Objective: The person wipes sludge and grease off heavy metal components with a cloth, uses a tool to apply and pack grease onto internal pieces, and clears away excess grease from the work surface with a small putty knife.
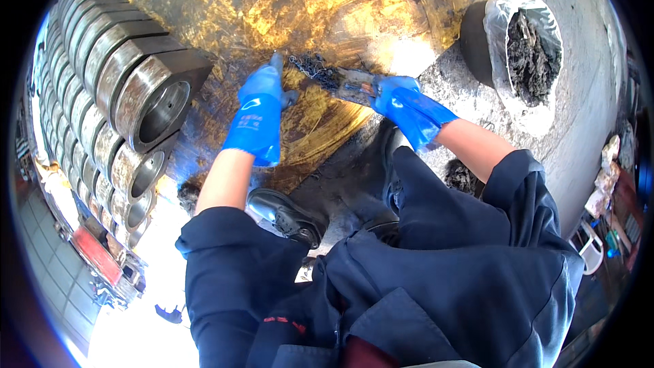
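Note:
My right hand [396,95], in a blue rubber glove, is closed around the near end of a flat greyish tool [353,83] that looks like a small pan or scraper. At its far left end lies a tangle of dark shavings or fibres [315,70]; I cannot tell whether it rests on the tool or on the floor sheet. My left hand [264,88], gloved the same way, is to the left of that clump. Its fingers are stretched out with the thumb apart, and nothing shows in it. Beneath both spreads an oily, yellow-stained sheet [272,0].
Thick metal rings with squared sides [153,105] are stacked in rows on the left. A bin with a white plastic liner [501,48] holds dark clumps at the right. My black shoes [286,218] stand at the sheet's near edge. More dark clumps [462,176] lie by my right leg.

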Demonstrator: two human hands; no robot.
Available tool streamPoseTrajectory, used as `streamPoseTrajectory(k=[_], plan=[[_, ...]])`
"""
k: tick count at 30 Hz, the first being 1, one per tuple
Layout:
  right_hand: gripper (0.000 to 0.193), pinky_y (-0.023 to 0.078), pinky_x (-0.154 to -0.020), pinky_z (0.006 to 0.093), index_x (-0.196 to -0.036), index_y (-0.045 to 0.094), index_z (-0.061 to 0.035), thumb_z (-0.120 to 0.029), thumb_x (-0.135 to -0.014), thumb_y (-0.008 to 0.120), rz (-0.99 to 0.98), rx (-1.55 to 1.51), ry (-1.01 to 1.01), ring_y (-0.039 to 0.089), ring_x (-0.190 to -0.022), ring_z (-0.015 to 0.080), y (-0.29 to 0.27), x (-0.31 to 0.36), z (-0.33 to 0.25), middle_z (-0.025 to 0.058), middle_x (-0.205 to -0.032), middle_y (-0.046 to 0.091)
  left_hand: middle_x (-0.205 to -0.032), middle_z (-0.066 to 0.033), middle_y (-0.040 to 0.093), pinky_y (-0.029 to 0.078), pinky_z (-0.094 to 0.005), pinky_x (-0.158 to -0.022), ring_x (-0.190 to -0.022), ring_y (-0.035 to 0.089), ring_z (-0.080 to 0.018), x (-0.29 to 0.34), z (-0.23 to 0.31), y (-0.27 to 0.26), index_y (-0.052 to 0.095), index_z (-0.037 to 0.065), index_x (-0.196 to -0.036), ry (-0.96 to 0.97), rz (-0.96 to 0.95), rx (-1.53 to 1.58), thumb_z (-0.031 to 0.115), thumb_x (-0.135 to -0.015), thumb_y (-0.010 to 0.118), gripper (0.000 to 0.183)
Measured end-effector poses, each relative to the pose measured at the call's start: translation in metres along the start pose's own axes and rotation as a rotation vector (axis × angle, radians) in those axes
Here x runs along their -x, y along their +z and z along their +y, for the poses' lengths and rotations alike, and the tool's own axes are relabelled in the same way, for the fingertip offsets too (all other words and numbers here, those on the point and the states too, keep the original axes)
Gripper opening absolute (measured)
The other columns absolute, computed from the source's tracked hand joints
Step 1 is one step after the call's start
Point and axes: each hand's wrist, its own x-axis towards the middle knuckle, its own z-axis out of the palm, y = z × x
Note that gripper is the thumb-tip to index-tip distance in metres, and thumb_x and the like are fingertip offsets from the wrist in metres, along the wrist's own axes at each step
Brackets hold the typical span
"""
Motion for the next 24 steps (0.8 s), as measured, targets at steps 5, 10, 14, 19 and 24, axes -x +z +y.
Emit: streamPoseTrajectory(k=[5,10,14,19,24], plan=[[0.03,0.053,-0.066,0.044,-0.095,0.067,-0.0119,-0.037,-0.085,0.056,-0.027,-0.046,-0.013,0.066,-0.076,0.036,0.004,-0.017,-0.018,0.0157,-0.081,0.068,-0.115,-0.0196,0.064,0.054,-0.0486,-0.085,-0.107,0.062,-0.0362,-0.034,0.026,-0.013,0.05,0.006,-0.123,-0.033,-0.18,-0.138,0.016,-0.076,0.076,0.054],[0.021,0.051,-0.059,0.0431,-0.09,0.067,-0.0124,-0.028,-0.077,0.062,-0.006,-0.131,-0.016,0.066,-0.071,0.0339,-0.013,-0.037,-0.024,0.0141,-0.075,0.067,-0.113,-0.0176,0.066,0.053,-0.0429,-0.085,-0.106,0.063,-0.0328,-0.057,0.038,0.004,0.059,0.007,-0.113,0.095,-0.14,-0.092,0.008,-0.08,0.07,0.034],[0.022,0.051,-0.059,0.0426,-0.091,0.067,-0.0147,-0.029,-0.074,0.065,0.039,-0.264,-0.18,0.066,-0.071,0.0335,0.024,-0.073,-0.021,0.0134,-0.075,0.067,-0.1,-0.012,0.067,0.053,-0.0396,-0.078,-0.093,0.064,-0.0254,-0.085,-0.008,0.08,0.062,0.005,-0.104,-0.291,-0.008,1.305,0.011,-0.084,0.066,0.021],[0.03,0.052,-0.064,0.0439,-0.099,0.067,-0.0173,-0.038,-0.077,0.065,-0.059,-0.064,-0.109,0.066,-0.077,0.036,0.028,-0.089,-0.027,0.0146,-0.08,0.068,-0.093,-0.0079,0.066,0.051,-0.0361,-0.076,-0.086,0.063,-0.0202,-0.08,0.023,0.063,0.065,0.004,-0.1,-0.601,-0.032,1.866,0.015,-0.087,0.064,0.017],[0.035,0.051,-0.065,0.0445,-0.098,0.066,-0.0174,-0.048,-0.081,0.064,0.017,-0.242,-0.079,0.064,-0.077,0.0368,0.042,-0.089,-0.019,0.0125,-0.082,0.068,-0.091,-0.0025,0.066,0.048,-0.0262,-0.07,-0.082,0.06,-0.0137,-0.052,0.026,0.025,0.066,0.004,-0.105,-0.685,-0.011,1.727,0.012,-0.089,0.061,0.019]])
